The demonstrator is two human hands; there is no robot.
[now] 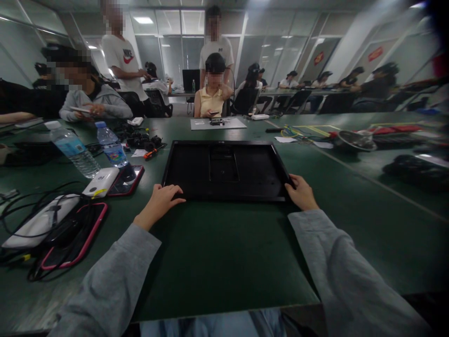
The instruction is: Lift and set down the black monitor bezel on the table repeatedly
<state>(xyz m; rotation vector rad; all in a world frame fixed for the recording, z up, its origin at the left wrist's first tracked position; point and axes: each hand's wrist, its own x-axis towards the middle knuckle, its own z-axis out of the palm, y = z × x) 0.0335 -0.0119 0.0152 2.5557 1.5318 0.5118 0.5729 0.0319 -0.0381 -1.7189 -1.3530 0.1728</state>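
A flat black monitor back panel [226,169] lies face down on the green table [217,252] in front of me. My left hand [162,200] rests on its near left corner, fingers curled over the edge. My right hand [302,193] grips the near right corner, fingers wrapped on the rim. Both arms wear grey sleeves.
At my left lie two water bottles [75,152], phones, a white power bank [101,181] and tangled black cables [52,229]. Small black parts [142,139] sit beyond. A grey mat [217,123] lies before a seated person in yellow. Cables and tools clutter the right side [354,138].
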